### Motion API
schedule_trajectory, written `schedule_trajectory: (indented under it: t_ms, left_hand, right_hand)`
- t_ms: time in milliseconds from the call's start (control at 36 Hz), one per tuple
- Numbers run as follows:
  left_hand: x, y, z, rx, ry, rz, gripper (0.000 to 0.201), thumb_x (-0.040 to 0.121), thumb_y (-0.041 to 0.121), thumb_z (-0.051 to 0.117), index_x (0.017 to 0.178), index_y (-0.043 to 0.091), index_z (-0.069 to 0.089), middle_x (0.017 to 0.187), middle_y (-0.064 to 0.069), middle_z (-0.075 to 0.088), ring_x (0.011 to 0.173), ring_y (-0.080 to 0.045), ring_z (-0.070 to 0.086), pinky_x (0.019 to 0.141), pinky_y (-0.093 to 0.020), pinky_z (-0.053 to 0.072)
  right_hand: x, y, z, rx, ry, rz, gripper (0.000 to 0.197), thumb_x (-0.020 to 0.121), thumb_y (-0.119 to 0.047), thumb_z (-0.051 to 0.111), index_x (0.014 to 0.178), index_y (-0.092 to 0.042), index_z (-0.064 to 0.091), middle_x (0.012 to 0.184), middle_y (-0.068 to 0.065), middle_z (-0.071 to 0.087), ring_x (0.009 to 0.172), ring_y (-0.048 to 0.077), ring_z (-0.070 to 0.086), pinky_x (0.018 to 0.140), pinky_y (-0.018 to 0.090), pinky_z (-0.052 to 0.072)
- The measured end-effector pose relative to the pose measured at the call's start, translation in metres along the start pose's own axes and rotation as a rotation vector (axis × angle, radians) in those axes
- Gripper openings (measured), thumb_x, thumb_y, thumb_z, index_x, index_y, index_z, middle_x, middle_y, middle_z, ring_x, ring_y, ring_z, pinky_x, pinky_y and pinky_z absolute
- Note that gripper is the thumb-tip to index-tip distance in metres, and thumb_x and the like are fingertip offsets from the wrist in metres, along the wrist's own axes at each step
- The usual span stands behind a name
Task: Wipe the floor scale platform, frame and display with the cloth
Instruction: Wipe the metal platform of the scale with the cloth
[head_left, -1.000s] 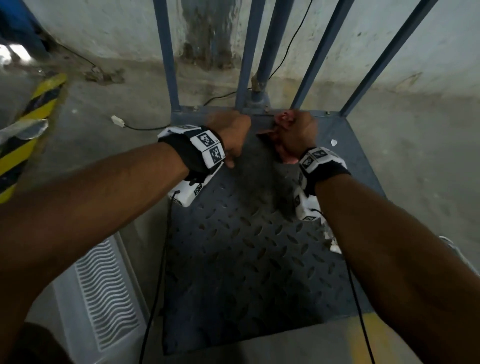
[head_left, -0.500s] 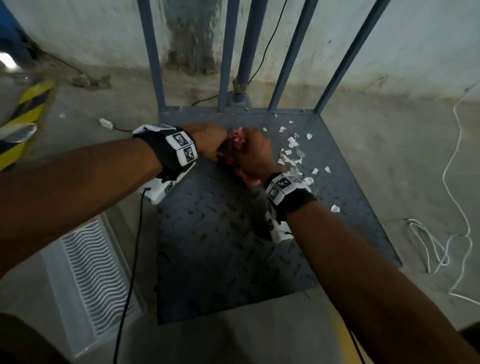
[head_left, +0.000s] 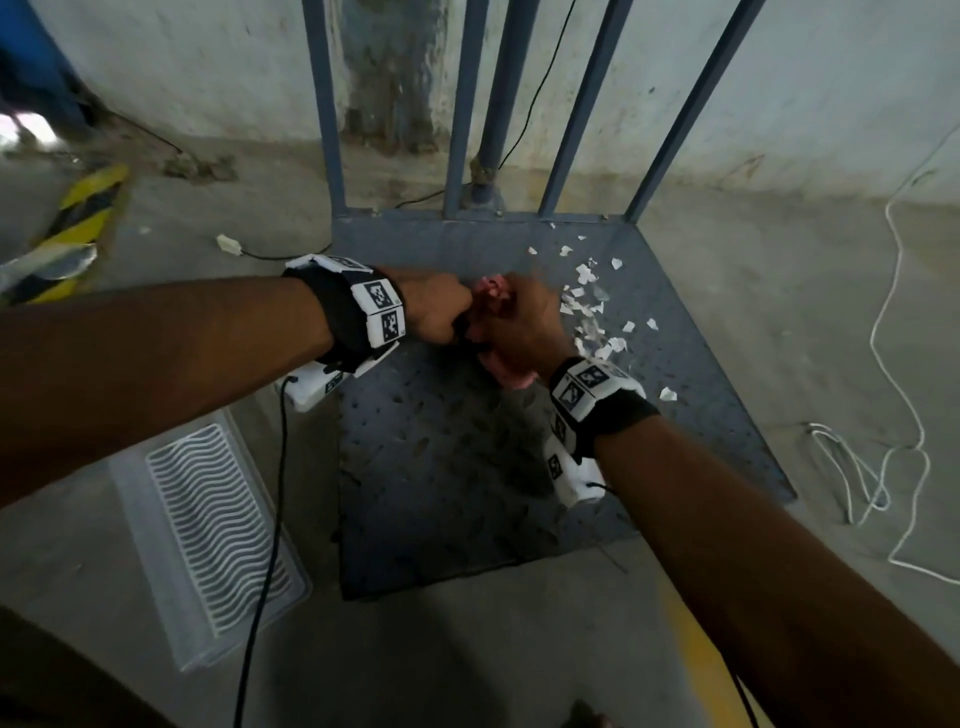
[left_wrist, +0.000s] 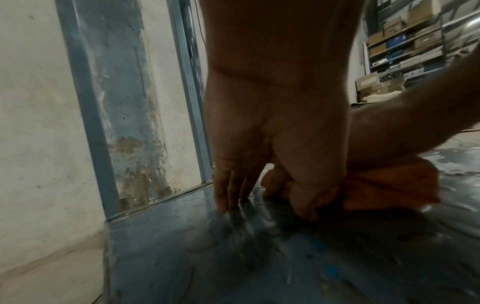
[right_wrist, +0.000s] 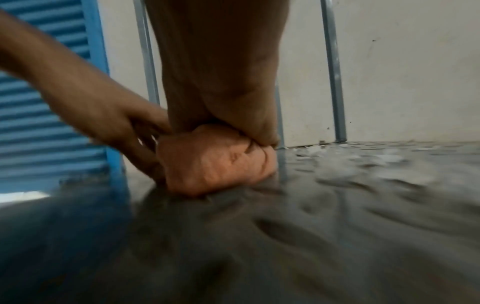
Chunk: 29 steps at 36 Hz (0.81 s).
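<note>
The floor scale's grey checker-plate platform (head_left: 441, 467) lies before me, its blue upright frame bars (head_left: 324, 104) along the far edge. My right hand (head_left: 511, 322) grips a bunched pink cloth (head_left: 493, 288) and presses it onto the platform near the middle of the back half. In the right wrist view the cloth (right_wrist: 215, 162) bulges under my right hand (right_wrist: 259, 142). My left hand (head_left: 447, 312) sits right beside it: its straight fingers (left_wrist: 223, 195) touch the platform (left_wrist: 182, 246), thumb against the cloth (left_wrist: 389, 185). The display is out of view.
White paper scraps (head_left: 587, 301) litter the platform's right back part. On the floor, a white ribbed plastic panel (head_left: 208, 530) lies to the left, a white cord (head_left: 893, 364) to the right, and a yellow-black striped post (head_left: 78, 218) at far left. A wall stands behind the frame.
Both hands with the cloth have come away from the platform's back edge toward me. The paper scraps on the right have come into view as the view shifted.
</note>
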<state>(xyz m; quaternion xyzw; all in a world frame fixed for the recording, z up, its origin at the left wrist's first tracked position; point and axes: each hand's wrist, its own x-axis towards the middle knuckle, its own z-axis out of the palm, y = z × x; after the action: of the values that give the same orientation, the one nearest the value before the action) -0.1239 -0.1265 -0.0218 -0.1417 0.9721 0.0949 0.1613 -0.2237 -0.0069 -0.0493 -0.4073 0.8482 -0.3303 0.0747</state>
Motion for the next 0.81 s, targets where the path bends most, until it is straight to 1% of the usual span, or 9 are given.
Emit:
schedule_trajectory:
  t_ms: [83, 167, 222, 361, 472, 556, 639, 722, 806]
  left_hand:
    - [-0.002, 0.001, 0.005, 0.031, 0.007, 0.032, 0.036, 0.091, 0.026, 0.071, 0.107, -0.006, 0.065, 0.108, -0.027, 0.066, 0.103, -0.042, 0.063, 0.075, -0.036, 0.041]
    - [-0.004, -0.004, 0.013, -0.002, 0.051, 0.071, 0.039, 0.088, 0.028, 0.073, 0.114, -0.001, 0.065, 0.114, -0.023, 0.066, 0.106, -0.039, 0.062, 0.084, -0.039, 0.046]
    - [-0.006, -0.007, 0.016, -0.029, 0.063, 0.099, 0.039, 0.087, 0.027, 0.074, 0.116, 0.003, 0.066, 0.114, -0.02, 0.067, 0.105, -0.037, 0.064, 0.087, -0.04, 0.05]
    - [-0.006, -0.009, 0.022, -0.011, 0.074, 0.138, 0.049, 0.087, 0.039, 0.068, 0.117, 0.0, 0.064, 0.111, -0.023, 0.066, 0.102, -0.038, 0.063, 0.085, -0.041, 0.05]
    - [-0.001, -0.009, 0.024, 0.044, 0.065, 0.18, 0.054, 0.073, 0.051, 0.05, 0.089, 0.003, 0.068, 0.088, -0.022, 0.065, 0.081, -0.039, 0.063, 0.075, -0.044, 0.053]
    - [-0.002, -0.002, 0.027, 0.054, 0.084, 0.155, 0.062, 0.066, 0.049, 0.044, 0.096, 0.0, 0.066, 0.094, -0.026, 0.062, 0.086, -0.038, 0.062, 0.076, -0.042, 0.053]
    - [-0.002, 0.007, 0.034, 0.025, 0.143, 0.116, 0.068, 0.076, 0.054, 0.045, 0.111, -0.001, 0.063, 0.107, -0.029, 0.059, 0.094, -0.039, 0.061, 0.08, -0.039, 0.051]
    - [0.001, 0.016, 0.042, 0.012, 0.183, 0.091, 0.061, 0.094, 0.052, 0.057, 0.13, 0.003, 0.054, 0.123, -0.028, 0.052, 0.111, -0.042, 0.057, 0.091, -0.04, 0.047]
    - [0.001, 0.027, 0.049, -0.006, 0.152, 0.129, 0.06, 0.094, 0.047, 0.062, 0.134, 0.004, 0.05, 0.127, -0.026, 0.05, 0.116, -0.04, 0.055, 0.093, -0.037, 0.045]
  right_hand:
    - [-0.008, 0.022, -0.009, -0.086, -0.009, -0.007, 0.038, 0.073, -0.029, 0.086, 0.098, -0.004, 0.07, 0.096, 0.019, 0.07, 0.087, 0.032, 0.064, 0.07, 0.029, 0.038]
    - [0.006, 0.051, -0.02, -0.067, 0.0, 0.111, 0.036, 0.066, -0.047, 0.07, 0.092, -0.021, 0.069, 0.086, 0.003, 0.074, 0.079, 0.022, 0.071, 0.073, 0.034, 0.058]
    - [0.016, 0.065, -0.03, -0.035, 0.015, 0.154, 0.03, 0.071, -0.045, 0.064, 0.089, -0.021, 0.068, 0.08, 0.0, 0.075, 0.076, 0.018, 0.073, 0.074, 0.039, 0.061]
    - [-0.007, 0.031, -0.048, 0.027, 0.056, 0.074, 0.026, 0.083, -0.043, 0.072, 0.096, -0.02, 0.069, 0.086, -0.004, 0.076, 0.081, 0.012, 0.072, 0.077, 0.034, 0.059]
    - [-0.054, 0.014, -0.031, 0.007, -0.045, -0.009, 0.019, 0.085, -0.034, 0.075, 0.092, -0.017, 0.069, 0.077, -0.009, 0.07, 0.07, 0.006, 0.065, 0.063, 0.024, 0.049]
    - [-0.081, 0.019, -0.023, -0.021, -0.074, -0.109, 0.019, 0.083, -0.028, 0.078, 0.091, -0.013, 0.07, 0.082, 0.001, 0.074, 0.075, 0.018, 0.07, 0.063, 0.023, 0.043]
    - [-0.087, 0.03, -0.034, -0.096, -0.055, -0.188, 0.029, 0.077, -0.029, 0.079, 0.096, -0.009, 0.072, 0.09, 0.01, 0.07, 0.078, 0.023, 0.062, 0.064, 0.021, 0.029]
    - [-0.074, 0.048, -0.049, -0.158, -0.009, -0.098, 0.026, 0.078, -0.037, 0.076, 0.089, -0.015, 0.07, 0.085, 0.004, 0.068, 0.074, 0.019, 0.06, 0.063, 0.024, 0.033]
    - [-0.064, 0.063, -0.066, -0.172, 0.022, -0.03, 0.023, 0.081, -0.032, 0.075, 0.088, -0.011, 0.07, 0.084, 0.004, 0.065, 0.077, 0.022, 0.061, 0.063, 0.021, 0.029]
